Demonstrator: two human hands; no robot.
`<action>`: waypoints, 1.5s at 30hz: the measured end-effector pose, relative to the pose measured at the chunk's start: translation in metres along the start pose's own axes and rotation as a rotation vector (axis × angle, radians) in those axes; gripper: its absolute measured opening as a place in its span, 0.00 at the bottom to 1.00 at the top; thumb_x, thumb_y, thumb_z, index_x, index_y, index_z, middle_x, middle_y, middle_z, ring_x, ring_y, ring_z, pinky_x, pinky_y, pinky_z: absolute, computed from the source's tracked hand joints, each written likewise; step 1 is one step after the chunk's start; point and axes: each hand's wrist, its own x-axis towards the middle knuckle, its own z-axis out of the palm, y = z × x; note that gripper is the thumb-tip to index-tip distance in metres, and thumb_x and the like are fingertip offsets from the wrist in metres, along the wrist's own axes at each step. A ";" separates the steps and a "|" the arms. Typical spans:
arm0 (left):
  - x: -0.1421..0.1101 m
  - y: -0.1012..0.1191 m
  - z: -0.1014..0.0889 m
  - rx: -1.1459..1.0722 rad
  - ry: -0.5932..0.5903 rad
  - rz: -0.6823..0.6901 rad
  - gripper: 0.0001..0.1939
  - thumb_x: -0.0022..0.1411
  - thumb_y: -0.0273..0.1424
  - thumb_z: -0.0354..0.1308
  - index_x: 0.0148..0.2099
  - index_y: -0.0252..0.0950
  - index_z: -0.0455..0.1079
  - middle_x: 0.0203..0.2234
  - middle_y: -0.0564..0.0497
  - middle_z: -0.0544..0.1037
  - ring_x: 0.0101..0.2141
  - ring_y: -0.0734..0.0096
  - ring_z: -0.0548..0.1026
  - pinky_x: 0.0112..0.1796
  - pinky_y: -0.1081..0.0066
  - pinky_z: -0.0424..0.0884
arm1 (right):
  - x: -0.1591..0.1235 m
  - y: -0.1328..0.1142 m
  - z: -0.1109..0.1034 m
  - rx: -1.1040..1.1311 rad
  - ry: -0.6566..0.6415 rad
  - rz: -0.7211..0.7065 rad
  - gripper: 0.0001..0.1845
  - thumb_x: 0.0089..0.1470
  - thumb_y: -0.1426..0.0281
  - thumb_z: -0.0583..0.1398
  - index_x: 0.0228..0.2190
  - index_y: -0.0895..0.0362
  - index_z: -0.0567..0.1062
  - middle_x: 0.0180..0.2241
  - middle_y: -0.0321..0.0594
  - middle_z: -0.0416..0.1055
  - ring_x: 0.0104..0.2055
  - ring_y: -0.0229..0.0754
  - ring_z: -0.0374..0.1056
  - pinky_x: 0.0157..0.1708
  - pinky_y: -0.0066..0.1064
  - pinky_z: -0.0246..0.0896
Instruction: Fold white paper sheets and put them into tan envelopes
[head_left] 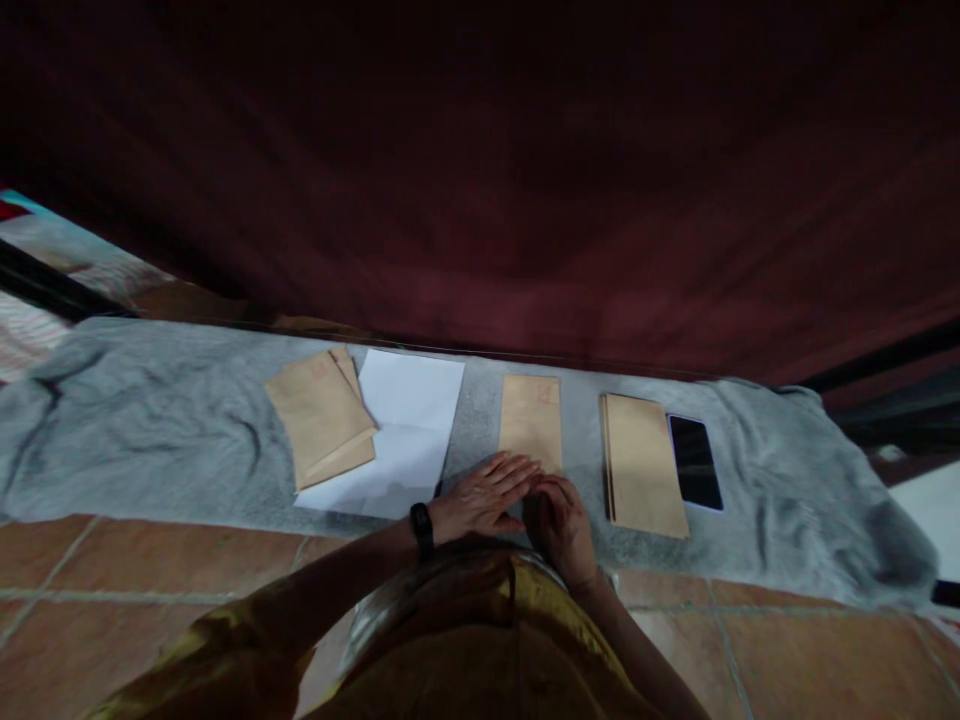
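Note:
A brown paper envelope [529,415] with a faint red mark lies upright in front of me on the grey cloth. Across its near end rests my left hand [484,497], flat, fingers stretched to the right, a black band on its wrist. My right hand [561,520] is curled at the same near end, its fingertips against the envelope's edge and close to the left fingertips. The hands cover that end of the envelope. To the left, a few loose brown envelopes [322,415] overlap white paper sheets [412,430]. A neat stack of brown envelopes [645,465] lies to the right.
Beside the right stack lies a dark-screened phone [696,462] with a pale edge. The grey cloth [165,430] is wrinkled at both ends. A dark red fabric [495,200] hangs behind it. Terracotta floor tiles [150,560] show at the near side.

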 end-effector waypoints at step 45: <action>0.027 0.026 0.005 -1.112 0.737 -0.877 0.35 0.55 0.25 0.60 0.66 0.37 0.64 0.33 0.55 0.73 0.33 0.72 0.73 0.40 0.69 0.72 | -0.002 -0.011 -0.007 -0.597 -0.111 -0.068 0.24 0.65 0.71 0.55 0.61 0.59 0.66 0.55 0.52 0.72 0.52 0.52 0.69 0.50 0.43 0.66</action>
